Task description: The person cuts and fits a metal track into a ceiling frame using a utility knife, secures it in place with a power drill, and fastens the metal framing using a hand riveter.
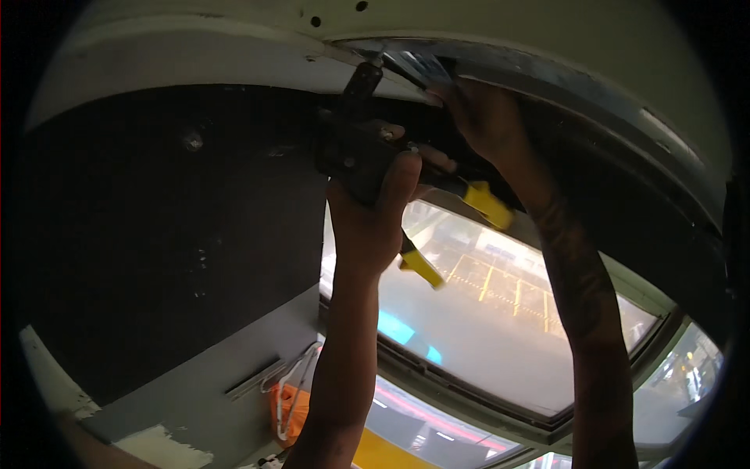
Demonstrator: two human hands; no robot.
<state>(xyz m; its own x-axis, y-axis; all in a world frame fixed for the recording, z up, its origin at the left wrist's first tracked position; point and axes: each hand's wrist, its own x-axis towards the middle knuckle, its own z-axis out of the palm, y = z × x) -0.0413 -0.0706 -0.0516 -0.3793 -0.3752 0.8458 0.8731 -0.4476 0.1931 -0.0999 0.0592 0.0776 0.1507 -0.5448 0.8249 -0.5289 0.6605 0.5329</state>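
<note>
My left hand (pixel 373 184) is closed round a black hand riveter (pixel 344 156) with two yellow-tipped handles. The handles stand apart, one tip below the hand and the other to its right. Upward points the riveter's nose, reaching the edge of the overhead panel (pixel 469 19). Right of the nose, my right hand (pixel 494 129) is raised to a shiny metal strip (pixel 418 66) under that edge, with its fingers curled at it. Shadow hides part of those fingertips.
A black wall panel (pixel 172 211) fills the left side. Below the hands is a framed window (pixel 476 336), with a paved area marked in yellow beyond it. At lower left hangs an orange bag (pixel 291 410). Two round holes (pixel 316 22) show in the overhead panel.
</note>
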